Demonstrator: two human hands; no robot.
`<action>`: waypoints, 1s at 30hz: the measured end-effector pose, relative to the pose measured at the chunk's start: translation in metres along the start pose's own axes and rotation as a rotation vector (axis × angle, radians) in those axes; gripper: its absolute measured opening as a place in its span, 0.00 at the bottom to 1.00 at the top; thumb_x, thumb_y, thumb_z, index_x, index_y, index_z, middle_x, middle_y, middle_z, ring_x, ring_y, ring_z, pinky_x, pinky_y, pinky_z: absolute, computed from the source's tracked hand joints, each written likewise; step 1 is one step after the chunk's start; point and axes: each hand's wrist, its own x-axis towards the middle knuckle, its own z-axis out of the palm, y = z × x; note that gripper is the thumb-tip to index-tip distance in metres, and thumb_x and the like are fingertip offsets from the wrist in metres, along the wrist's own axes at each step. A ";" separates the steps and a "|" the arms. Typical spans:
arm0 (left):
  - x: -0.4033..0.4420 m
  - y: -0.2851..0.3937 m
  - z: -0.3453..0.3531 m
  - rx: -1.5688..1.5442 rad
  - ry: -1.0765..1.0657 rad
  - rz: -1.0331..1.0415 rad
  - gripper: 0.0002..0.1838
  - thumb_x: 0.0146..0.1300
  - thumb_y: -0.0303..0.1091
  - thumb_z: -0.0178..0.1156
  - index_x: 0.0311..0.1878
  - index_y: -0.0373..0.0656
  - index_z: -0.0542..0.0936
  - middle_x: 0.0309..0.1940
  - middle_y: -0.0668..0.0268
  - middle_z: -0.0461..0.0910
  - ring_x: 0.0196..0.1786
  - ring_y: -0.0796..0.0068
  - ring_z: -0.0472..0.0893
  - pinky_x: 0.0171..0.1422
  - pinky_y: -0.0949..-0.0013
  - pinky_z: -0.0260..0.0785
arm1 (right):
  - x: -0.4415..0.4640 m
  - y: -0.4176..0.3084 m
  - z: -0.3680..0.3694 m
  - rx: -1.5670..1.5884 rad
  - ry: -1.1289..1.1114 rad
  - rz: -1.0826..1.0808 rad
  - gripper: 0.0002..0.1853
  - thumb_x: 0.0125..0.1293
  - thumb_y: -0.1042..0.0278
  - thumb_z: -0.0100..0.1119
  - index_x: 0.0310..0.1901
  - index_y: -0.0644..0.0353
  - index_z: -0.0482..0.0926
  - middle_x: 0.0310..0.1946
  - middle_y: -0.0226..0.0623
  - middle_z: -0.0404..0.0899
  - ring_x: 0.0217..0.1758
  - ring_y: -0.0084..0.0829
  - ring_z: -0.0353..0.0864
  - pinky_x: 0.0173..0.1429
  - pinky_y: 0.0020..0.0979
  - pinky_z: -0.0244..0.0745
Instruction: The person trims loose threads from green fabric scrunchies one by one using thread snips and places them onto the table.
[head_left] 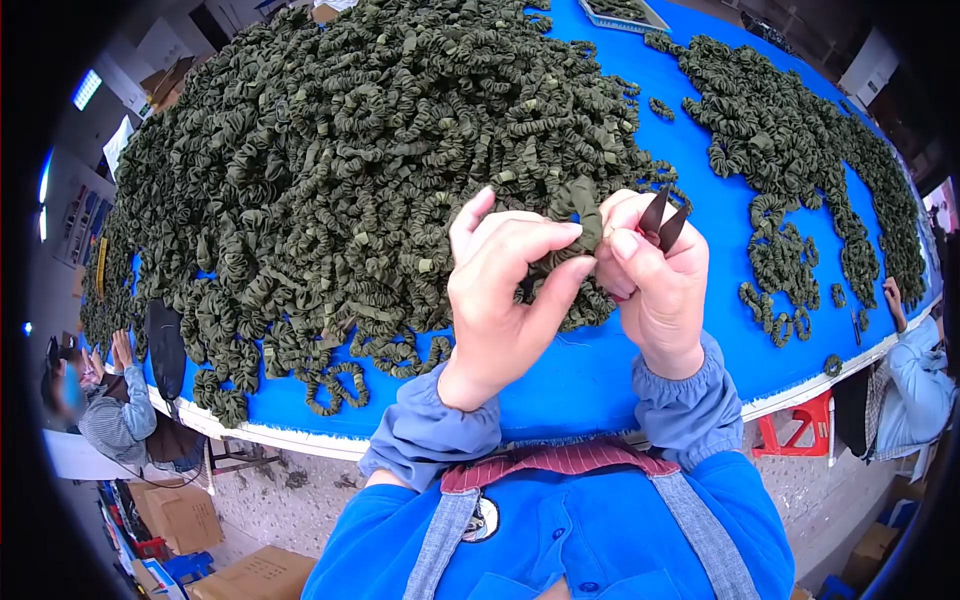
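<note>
A dark green gathered fabric ring [578, 222] is held up between my two hands, above the front edge of the big pile. My left hand [512, 290] pinches its left side between thumb and fingers. My right hand [655, 275] is closed at the ring's right side, with small dark-bladed snips [662, 220] in its grip, the blades pointing up past the fingers. Whether the snips touch the fabric is hidden by my fingers. Behind my hands rises a large pile of similar green rings [380, 150].
More green rings [770, 120] lie on the blue tabletop [560, 385] at the right. A pale tray [625, 20] stands at the far edge. One person [120, 410] sits at the left, another [915, 375] at the right. A red stool [800, 425] stands below the table's right edge.
</note>
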 end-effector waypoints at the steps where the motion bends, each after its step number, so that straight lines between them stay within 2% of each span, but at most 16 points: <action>1: 0.002 -0.003 -0.003 0.251 -0.037 0.198 0.06 0.57 0.23 0.62 0.39 0.38 0.79 0.32 0.65 0.80 0.37 0.76 0.77 0.52 0.73 0.69 | 0.000 0.001 0.002 -0.048 0.021 -0.038 0.04 0.58 0.80 0.52 0.33 0.61 0.75 0.30 0.29 0.73 0.26 0.15 0.63 0.29 0.15 0.56; 2: 0.003 -0.005 -0.006 0.503 -0.075 0.396 0.05 0.59 0.23 0.61 0.38 0.38 0.79 0.32 0.65 0.80 0.37 0.77 0.77 0.50 0.75 0.69 | 0.000 0.001 0.002 -0.096 0.041 -0.075 0.05 0.58 0.80 0.52 0.34 0.61 0.75 0.30 0.29 0.73 0.26 0.15 0.63 0.29 0.15 0.56; 3: 0.002 -0.005 -0.007 0.503 -0.075 0.396 0.05 0.59 0.23 0.61 0.38 0.38 0.79 0.32 0.65 0.80 0.37 0.77 0.77 0.50 0.75 0.69 | 0.000 0.003 0.001 -0.096 0.042 -0.075 0.05 0.58 0.80 0.52 0.34 0.61 0.75 0.30 0.29 0.73 0.26 0.15 0.63 0.29 0.15 0.56; 7: -0.001 -0.007 -0.013 0.351 -0.141 0.150 0.07 0.61 0.23 0.59 0.42 0.34 0.78 0.32 0.63 0.80 0.36 0.76 0.78 0.50 0.73 0.72 | 0.002 0.013 -0.006 -0.195 -0.077 -0.210 0.05 0.58 0.81 0.53 0.34 0.61 0.76 0.31 0.30 0.74 0.26 0.14 0.63 0.28 0.15 0.57; 8: -0.001 -0.006 -0.013 0.353 -0.138 0.150 0.07 0.61 0.23 0.59 0.42 0.34 0.78 0.32 0.63 0.80 0.36 0.76 0.78 0.50 0.73 0.72 | 0.004 0.014 -0.007 -0.195 -0.079 -0.209 0.05 0.58 0.81 0.53 0.34 0.61 0.76 0.31 0.30 0.74 0.26 0.14 0.63 0.28 0.15 0.57; 12: 0.001 -0.001 -0.011 -0.303 0.004 -0.430 0.09 0.56 0.24 0.63 0.41 0.37 0.79 0.30 0.66 0.80 0.35 0.75 0.77 0.44 0.74 0.71 | 0.012 0.016 -0.010 -0.531 0.094 -0.441 0.05 0.58 0.81 0.55 0.36 0.62 0.76 0.29 0.27 0.74 0.26 0.14 0.63 0.28 0.15 0.59; 13: 0.002 -0.001 -0.010 -0.304 0.004 -0.428 0.09 0.56 0.24 0.63 0.41 0.37 0.79 0.30 0.66 0.80 0.35 0.75 0.77 0.44 0.74 0.71 | 0.011 0.015 -0.009 -0.532 0.092 -0.442 0.05 0.58 0.81 0.55 0.36 0.62 0.76 0.29 0.27 0.74 0.26 0.14 0.63 0.28 0.15 0.59; 17: 0.004 -0.002 -0.007 -0.302 -0.023 -0.427 0.10 0.55 0.24 0.62 0.42 0.37 0.80 0.31 0.66 0.80 0.34 0.74 0.77 0.41 0.72 0.71 | 0.004 0.011 -0.001 -0.430 0.139 -0.179 0.06 0.59 0.80 0.59 0.38 0.62 0.77 0.27 0.25 0.73 0.26 0.13 0.64 0.29 0.14 0.59; 18: 0.004 -0.003 -0.008 -0.301 -0.025 -0.428 0.10 0.55 0.24 0.62 0.42 0.37 0.80 0.31 0.66 0.80 0.34 0.74 0.77 0.41 0.72 0.71 | 0.005 0.009 -0.001 -0.428 0.141 -0.179 0.06 0.59 0.80 0.59 0.38 0.62 0.77 0.27 0.25 0.73 0.26 0.13 0.64 0.29 0.14 0.59; 22: 0.003 -0.014 -0.013 0.226 -0.197 -0.176 0.08 0.58 0.24 0.60 0.42 0.39 0.80 0.34 0.64 0.80 0.41 0.73 0.76 0.47 0.72 0.70 | 0.011 0.001 -0.007 -0.492 0.137 -0.201 0.07 0.60 0.78 0.60 0.41 0.63 0.77 0.26 0.24 0.73 0.26 0.13 0.64 0.29 0.13 0.59; 28: 0.006 -0.027 -0.017 0.064 -0.306 -0.022 0.07 0.60 0.25 0.59 0.42 0.41 0.81 0.39 0.62 0.80 0.49 0.71 0.74 0.55 0.69 0.67 | 0.021 0.009 -0.003 -0.527 0.159 -0.238 0.06 0.61 0.77 0.60 0.41 0.62 0.78 0.26 0.24 0.73 0.26 0.13 0.64 0.30 0.13 0.60; 30: 0.003 -0.032 -0.008 -0.161 -0.190 -0.073 0.07 0.60 0.25 0.59 0.42 0.40 0.80 0.41 0.62 0.80 0.53 0.70 0.73 0.59 0.68 0.64 | 0.022 0.025 0.001 -0.406 0.128 -0.153 0.06 0.62 0.76 0.59 0.41 0.63 0.78 0.26 0.24 0.73 0.26 0.13 0.64 0.30 0.14 0.60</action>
